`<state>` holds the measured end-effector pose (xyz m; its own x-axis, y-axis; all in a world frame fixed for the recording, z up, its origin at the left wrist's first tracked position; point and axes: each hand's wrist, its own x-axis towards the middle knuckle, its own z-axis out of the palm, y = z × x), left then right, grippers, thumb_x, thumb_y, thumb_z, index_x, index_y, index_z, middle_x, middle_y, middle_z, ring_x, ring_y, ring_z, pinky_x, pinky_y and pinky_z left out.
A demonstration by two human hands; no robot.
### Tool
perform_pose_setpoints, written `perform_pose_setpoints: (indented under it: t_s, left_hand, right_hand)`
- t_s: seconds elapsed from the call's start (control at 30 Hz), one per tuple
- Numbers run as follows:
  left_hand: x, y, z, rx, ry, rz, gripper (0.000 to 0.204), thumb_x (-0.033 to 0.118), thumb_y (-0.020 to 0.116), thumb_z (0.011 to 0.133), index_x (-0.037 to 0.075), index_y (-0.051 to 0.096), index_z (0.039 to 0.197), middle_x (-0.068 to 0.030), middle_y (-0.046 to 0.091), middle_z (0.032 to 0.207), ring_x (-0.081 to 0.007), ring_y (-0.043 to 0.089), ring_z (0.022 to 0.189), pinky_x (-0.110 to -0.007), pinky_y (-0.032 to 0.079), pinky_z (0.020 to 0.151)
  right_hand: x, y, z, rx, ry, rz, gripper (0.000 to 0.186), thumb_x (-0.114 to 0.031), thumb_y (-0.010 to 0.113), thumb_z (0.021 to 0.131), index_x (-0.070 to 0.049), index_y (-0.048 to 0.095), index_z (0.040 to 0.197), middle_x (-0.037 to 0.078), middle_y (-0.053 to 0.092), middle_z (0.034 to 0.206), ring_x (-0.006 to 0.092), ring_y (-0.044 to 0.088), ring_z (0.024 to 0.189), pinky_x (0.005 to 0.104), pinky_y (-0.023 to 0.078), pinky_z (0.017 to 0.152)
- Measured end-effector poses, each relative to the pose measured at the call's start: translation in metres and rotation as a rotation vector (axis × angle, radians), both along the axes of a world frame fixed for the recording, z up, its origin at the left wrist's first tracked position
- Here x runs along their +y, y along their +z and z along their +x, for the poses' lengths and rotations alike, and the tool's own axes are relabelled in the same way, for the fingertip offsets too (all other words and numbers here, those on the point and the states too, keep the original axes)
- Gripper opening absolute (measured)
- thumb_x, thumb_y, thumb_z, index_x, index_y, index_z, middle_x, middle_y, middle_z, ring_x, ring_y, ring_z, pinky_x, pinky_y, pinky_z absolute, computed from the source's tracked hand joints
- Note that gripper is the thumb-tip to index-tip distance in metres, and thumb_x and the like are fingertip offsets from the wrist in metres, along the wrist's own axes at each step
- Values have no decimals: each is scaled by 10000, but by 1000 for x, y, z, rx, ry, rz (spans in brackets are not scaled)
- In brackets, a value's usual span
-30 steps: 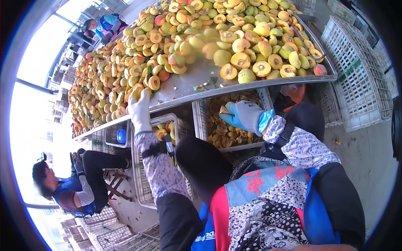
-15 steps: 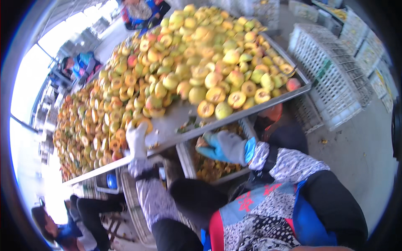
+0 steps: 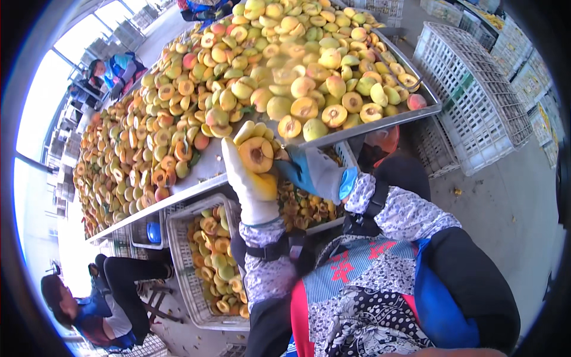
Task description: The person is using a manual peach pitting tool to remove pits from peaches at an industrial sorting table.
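My left hand point(image 3: 250, 178), in a white and yellow glove, is closed around a halved peach point(image 3: 257, 154). The peach's cut face is turned up and shows a brown hollow or stone at its centre. Right beside it is my right hand point(image 3: 306, 171), in a blue and grey glove, with its fingers curled at the peach's edge. What those fingers hold is hidden. Both hands are over the near edge of a metal table point(image 3: 208, 169) heaped with halved peaches point(image 3: 238, 89).
Below the table stand a crate of peach halves point(image 3: 172, 238) and a bin of brownish pieces point(image 3: 303, 208). White plastic crates point(image 3: 470, 101) are stacked at the right, near an orange-red container point(image 3: 382, 140). Another person point(image 3: 89, 309) sits at the lower left; others are farther back.
My left hand has come off the table and moved right, now holding a halved peach. My right hand has risen slightly to meet it. The crate below has come into clearer view.
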<state>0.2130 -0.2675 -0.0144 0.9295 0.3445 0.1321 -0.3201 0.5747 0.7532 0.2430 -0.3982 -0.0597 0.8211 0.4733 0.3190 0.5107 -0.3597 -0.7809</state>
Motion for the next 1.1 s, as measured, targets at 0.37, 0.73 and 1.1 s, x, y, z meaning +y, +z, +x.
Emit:
perform_pose_setpoints:
  t_s: [0.37, 0.73, 1.1]
  left_hand:
    - [-9, -33, 1, 42, 191, -32, 511, 448, 462, 1003, -24, 587, 1152, -171, 626, 1168, -286, 612, 1026, -434, 522, 894]
    - [-6, -40, -1, 67, 221, 195, 489, 411, 415, 1023, -35, 616, 1016, -163, 648, 894, -241, 598, 776, -350, 506, 737]
    - [-5, -34, -3, 9, 96, 316, 551, 452, 422, 1017, -54, 636, 974, -147, 634, 752, -221, 577, 667, -329, 495, 665]
  right_hand:
    - [4, -7, -10, 45, 60, -55, 341, -365, 579, 954, -29, 613, 998, 255, 651, 829, 470, 624, 816, 522, 493, 647]
    - [12, -22, -13, 206, 189, 83, 403, -380, 505, 965, -9, 609, 1085, 300, 635, 957, 468, 590, 974, 533, 498, 786]
    - [-7, 25, -22, 922, 334, -32, 711, -648, 342, 962, -12, 597, 773, 84, 550, 606, 176, 505, 426, 319, 408, 376]
